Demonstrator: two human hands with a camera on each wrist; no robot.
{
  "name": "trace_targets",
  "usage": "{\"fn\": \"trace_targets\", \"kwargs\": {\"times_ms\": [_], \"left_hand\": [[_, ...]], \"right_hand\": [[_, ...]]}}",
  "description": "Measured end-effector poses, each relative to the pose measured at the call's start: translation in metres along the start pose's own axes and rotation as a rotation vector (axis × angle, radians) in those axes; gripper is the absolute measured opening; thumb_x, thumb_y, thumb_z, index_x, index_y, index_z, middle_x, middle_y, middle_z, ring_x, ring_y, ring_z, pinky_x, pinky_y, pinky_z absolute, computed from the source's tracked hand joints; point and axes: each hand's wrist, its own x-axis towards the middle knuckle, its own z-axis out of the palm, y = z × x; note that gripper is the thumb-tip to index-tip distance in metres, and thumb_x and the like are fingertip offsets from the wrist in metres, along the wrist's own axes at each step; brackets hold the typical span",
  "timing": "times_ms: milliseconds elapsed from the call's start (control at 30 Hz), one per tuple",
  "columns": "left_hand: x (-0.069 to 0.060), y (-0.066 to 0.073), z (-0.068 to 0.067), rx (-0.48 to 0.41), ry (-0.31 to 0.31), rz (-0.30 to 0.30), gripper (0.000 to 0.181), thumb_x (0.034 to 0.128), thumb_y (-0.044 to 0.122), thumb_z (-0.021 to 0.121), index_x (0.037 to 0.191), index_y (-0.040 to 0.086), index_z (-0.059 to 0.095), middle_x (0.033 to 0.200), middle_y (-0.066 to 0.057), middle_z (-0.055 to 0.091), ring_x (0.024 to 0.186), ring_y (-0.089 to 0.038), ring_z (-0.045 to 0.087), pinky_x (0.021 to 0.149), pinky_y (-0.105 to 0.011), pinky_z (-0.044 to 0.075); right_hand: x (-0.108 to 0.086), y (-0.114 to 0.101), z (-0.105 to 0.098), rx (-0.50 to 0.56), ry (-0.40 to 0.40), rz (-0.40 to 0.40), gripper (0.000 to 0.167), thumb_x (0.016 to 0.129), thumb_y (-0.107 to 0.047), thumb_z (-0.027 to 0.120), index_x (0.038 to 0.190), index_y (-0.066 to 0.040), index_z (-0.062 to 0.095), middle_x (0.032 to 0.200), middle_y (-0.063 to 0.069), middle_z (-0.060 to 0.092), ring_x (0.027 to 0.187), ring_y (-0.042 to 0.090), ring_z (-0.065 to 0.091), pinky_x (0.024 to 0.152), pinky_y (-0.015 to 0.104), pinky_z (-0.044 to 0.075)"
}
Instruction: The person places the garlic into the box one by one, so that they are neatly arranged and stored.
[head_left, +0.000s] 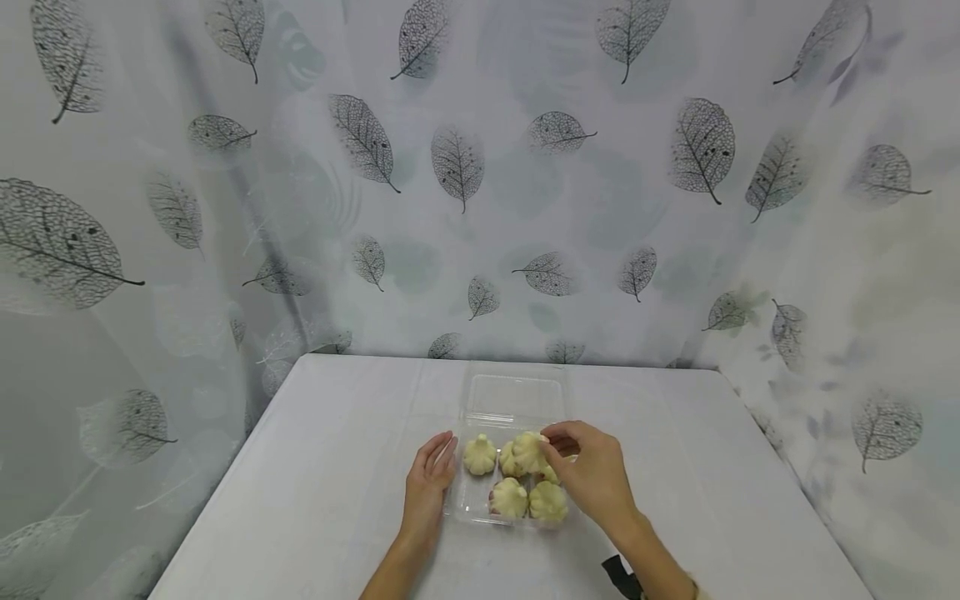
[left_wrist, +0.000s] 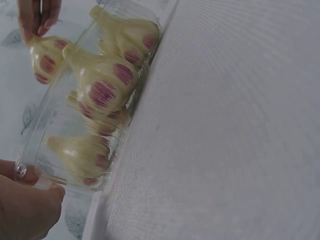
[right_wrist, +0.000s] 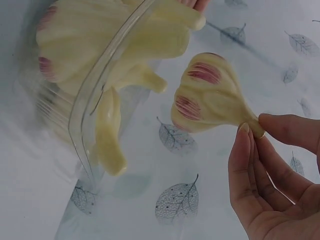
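A clear plastic clamshell box (head_left: 472, 505) holds several pale garlic bulbs (head_left: 508, 498) with purple patches, their stems upward. My right hand (head_left: 596, 471) pinches another garlic bulb (right_wrist: 207, 95) by its stem between thumb and fingertips. This bulb hangs above the box in the head view, apart from the others in the right wrist view. Along the box's left side rests my left hand (head_left: 429, 483), its fingers fairly straight and touching the wall near the rim. In the left wrist view the left hand (left_wrist: 30, 205) shows at the box's corner.
The box's transparent lid (head_left: 516, 396) lies folded back behind it on the white table (head_left: 352, 450). A dark strap-like object (head_left: 621, 575) is beside the right forearm. Leaf-printed curtains (head_left: 510, 217) surround the table at the back and sides.
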Motion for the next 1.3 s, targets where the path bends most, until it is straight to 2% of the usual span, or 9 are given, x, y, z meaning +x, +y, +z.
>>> {"fn": "trace_targets", "kwargs": {"times_ms": [300,600,800,1033,1300], "left_hand": [[-0.002,0.002,0.001,0.013,0.001,0.002,0.051,0.1044,-0.008,0.048,0.154,-0.002,0.037,0.164,-0.022,0.035,0.154,-0.032,0.034,0.124,-0.037,0.033],[-0.003,0.003,0.002,-0.004,0.005,0.004,0.053,0.1024,-0.013,0.045,0.154,-0.003,0.037,0.164,-0.024,0.034,0.153,-0.033,0.034,0.122,-0.033,0.037],[-0.001,0.002,0.001,-0.01,-0.003,0.011,0.052,0.1029,-0.012,0.046,0.154,-0.004,0.037,0.164,-0.026,0.033,0.153,-0.033,0.034,0.123,-0.034,0.036],[-0.002,0.003,0.001,0.004,-0.016,0.018,0.052,0.103,-0.011,0.045,0.154,-0.003,0.036,0.164,-0.025,0.033,0.154,-0.033,0.034,0.124,-0.036,0.034],[-0.002,0.003,0.001,0.001,-0.022,0.033,0.054,0.1017,-0.013,0.044,0.154,-0.005,0.035,0.164,-0.027,0.032,0.154,-0.035,0.033,0.123,-0.037,0.035]], "right_hand": [[-0.001,-0.003,0.007,0.052,-0.016,-0.003,0.019,0.081,-0.001,0.088,0.095,-0.009,0.078,0.085,-0.006,0.074,0.073,0.005,0.069,0.067,0.023,0.064],[-0.004,-0.01,0.017,0.058,-0.042,-0.019,0.019,0.081,-0.003,0.089,0.094,-0.011,0.078,0.084,-0.008,0.073,0.072,0.004,0.068,0.066,0.025,0.064],[-0.007,-0.013,0.025,0.068,-0.067,-0.029,0.019,0.081,-0.003,0.088,0.095,-0.011,0.078,0.087,-0.007,0.074,0.073,0.003,0.068,0.066,0.023,0.063],[-0.009,-0.017,0.031,0.099,-0.092,-0.005,0.019,0.081,-0.002,0.088,0.094,-0.011,0.078,0.086,-0.006,0.074,0.072,0.002,0.067,0.062,0.018,0.061],[-0.011,-0.018,0.039,0.09,-0.109,-0.057,0.019,0.081,-0.002,0.088,0.093,-0.01,0.077,0.086,-0.005,0.074,0.073,0.002,0.066,0.063,0.023,0.063]]}}
